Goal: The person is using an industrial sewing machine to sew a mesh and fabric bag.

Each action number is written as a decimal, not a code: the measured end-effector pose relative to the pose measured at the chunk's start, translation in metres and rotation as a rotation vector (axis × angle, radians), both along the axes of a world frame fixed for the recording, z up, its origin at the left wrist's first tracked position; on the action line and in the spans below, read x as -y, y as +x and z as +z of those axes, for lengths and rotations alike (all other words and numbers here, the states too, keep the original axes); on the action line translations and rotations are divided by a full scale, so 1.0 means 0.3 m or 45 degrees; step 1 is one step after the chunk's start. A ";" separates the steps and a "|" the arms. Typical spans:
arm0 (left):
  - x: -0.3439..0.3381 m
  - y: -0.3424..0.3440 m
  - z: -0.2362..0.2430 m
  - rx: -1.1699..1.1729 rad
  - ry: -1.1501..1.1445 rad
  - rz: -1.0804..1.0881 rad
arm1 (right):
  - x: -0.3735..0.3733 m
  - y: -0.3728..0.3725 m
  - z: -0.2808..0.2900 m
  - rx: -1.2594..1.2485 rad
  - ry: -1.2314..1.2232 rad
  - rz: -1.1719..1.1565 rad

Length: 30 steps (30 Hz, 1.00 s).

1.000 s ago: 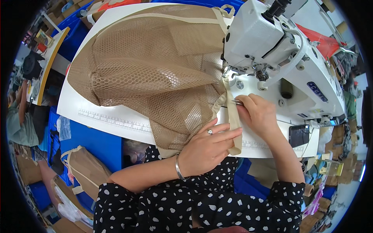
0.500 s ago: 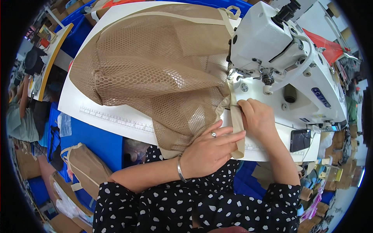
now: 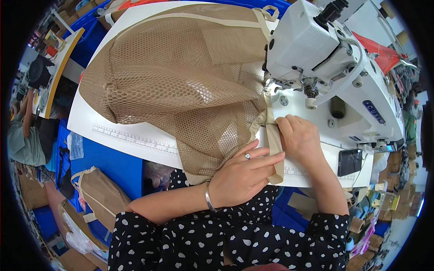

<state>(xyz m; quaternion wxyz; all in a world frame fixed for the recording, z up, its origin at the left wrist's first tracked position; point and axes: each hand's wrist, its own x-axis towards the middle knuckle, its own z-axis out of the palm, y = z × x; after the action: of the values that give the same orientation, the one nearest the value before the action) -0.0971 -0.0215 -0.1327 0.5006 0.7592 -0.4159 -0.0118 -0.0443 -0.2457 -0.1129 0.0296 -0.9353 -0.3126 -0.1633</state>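
If I read the view as a clock face, the brown mesh piece (image 3: 167, 90) is spread in soft folds over the white worktop (image 3: 126, 158), filling mainly the part from ten to twelve o'clock. A cream strip (image 3: 274, 142) comes down from its edge, between the two hands.

The left hand (image 3: 242, 176), at five o'clock, lies with its back upward and its fingers a little apart. They rest over the lower corner of the mesh and reach across the strip. The thumb is hidden, so I cannot tell whether it pinches from below. This hand wears a ring (image 3: 247, 156), and a silver bracelet (image 3: 209, 196) is around the wrist.

The right hand (image 3: 298, 137), at three o'clock, has its fingers curled and pinches a thin metal tool (image 3: 270, 124), which points toward nine o'clock across the strip; its exact kind is too small to tell.

The white sewing machine (image 3: 298, 43) stands at two o'clock, and the far end of the strip runs under its head. A dark spool (image 3: 337, 107) is near it. A black phone (image 3: 349, 162) lies past the right hand, slightly below three o'clock. At eight o'clock, lower than the worktop, another brown bag (image 3: 103, 192) lies beside a blue panel (image 3: 110, 167).
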 end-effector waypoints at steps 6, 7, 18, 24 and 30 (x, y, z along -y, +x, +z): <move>-0.003 0.004 0.004 -0.025 -0.022 0.000 | -0.004 -0.002 0.005 0.011 -0.004 0.004; -0.003 0.003 0.004 -0.020 -0.032 0.003 | -0.005 -0.003 0.005 0.011 -0.002 0.001; -0.001 -0.001 -0.003 -0.028 -0.001 0.028 | -0.012 -0.012 0.013 -0.023 -0.055 -0.018; 0.006 0.003 0.004 -0.078 -0.006 0.034 | -0.025 -0.001 0.001 -0.017 -0.066 0.005; -0.002 0.003 0.002 0.015 0.013 -0.024 | -0.007 -0.035 -0.006 -0.066 -0.092 -0.086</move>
<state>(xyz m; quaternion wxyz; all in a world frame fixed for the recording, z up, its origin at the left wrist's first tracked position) -0.0962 -0.0210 -0.1322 0.4941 0.7579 -0.4257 -0.0142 -0.0549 -0.2436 -0.1147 -0.0016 -0.9496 -0.2857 -0.1287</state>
